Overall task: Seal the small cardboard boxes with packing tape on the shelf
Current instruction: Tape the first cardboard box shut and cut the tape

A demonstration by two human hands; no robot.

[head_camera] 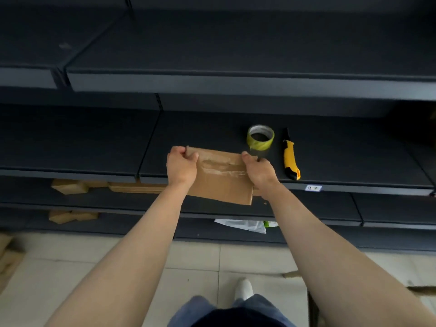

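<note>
With the left hand (pixel 182 166), gripping the left end of the small cardboard box (pixel 221 182), fingers curling over its far edge. Holding the box half over the front lip of the shelf (pixel 354 161), wrinkled tape lying across its top; risking a drop to the floor should either grip slacken. With the right hand (pixel 259 171), clasping the right end, crowding the packing tape (pixel 260 138) just behind; possibly knocking it against the utility knife (pixel 291 161) when reaching.
</note>
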